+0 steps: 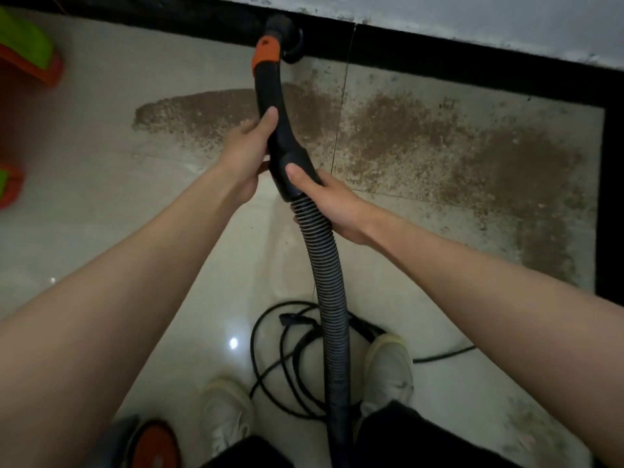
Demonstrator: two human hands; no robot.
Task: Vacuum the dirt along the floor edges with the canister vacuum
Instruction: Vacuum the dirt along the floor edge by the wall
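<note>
Overhead, both hands (287, 184) around vacuum handle (273, 106) — nozzle (283, 32) against baseboard (439, 55)

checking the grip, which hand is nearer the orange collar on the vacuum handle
Left. The left hand grips the handle just below the orange collar; the right hand holds lower, where the hose joins.

The curved plastic vacuum handle (270, 96) is black with an orange collar; brown speckled dirt (405, 130) mottles the glossy cream floor tiles (101, 180).
</note>
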